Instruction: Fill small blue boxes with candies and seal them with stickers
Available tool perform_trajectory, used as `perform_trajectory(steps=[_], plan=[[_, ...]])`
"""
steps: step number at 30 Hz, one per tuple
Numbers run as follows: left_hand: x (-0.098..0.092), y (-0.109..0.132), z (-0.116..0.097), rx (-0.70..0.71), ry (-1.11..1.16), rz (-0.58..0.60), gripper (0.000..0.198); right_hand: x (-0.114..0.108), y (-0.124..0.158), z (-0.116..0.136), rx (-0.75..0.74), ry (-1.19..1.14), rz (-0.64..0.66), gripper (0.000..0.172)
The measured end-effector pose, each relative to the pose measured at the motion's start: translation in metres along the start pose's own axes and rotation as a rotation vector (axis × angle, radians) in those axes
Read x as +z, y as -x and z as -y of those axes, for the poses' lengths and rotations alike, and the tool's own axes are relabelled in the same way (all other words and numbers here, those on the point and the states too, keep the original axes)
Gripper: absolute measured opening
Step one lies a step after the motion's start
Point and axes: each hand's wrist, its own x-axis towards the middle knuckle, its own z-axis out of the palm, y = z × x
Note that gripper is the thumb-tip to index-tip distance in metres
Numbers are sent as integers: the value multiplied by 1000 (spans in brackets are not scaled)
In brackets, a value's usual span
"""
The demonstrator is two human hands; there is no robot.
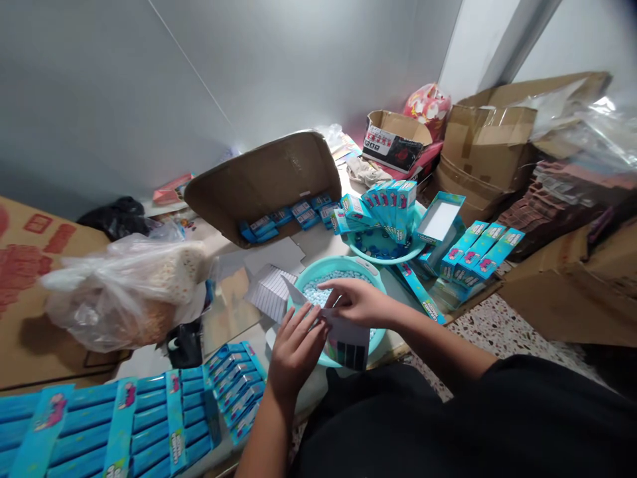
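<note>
We're noting: sheet [347, 328], smooth matt paper; teal basin [324, 267], smooth plastic; blue cartons [484, 245], glossy printed card; brown box [269, 182], matt cardboard; bag [124, 282], shiny crinkled plastic.

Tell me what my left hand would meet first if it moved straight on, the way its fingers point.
Most likely your right hand: its bent fingers lie just ahead of your left hand, by the paper sheet. Depth is unclear, so it might slip past toward the basin.

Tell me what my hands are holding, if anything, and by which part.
A printed paper sheet, near its upper edge: the right hand pinches it there, while the left hand touches it alongside; whether that one also grips is hidden.
</note>
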Motion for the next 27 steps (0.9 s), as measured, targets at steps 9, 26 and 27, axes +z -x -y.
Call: perform_trajectory(steps=[9,26,27], plan=[[-1,13,3,-92,262,22,23,-10,0,2,21,7,-120,52],[-75,167,66,-1571,498,-649,47,13,-8,-70,20,796,-394,36],[-77,171,70,-1600,538,-647,48,28,-12,-68,-50,805,-351,31]])
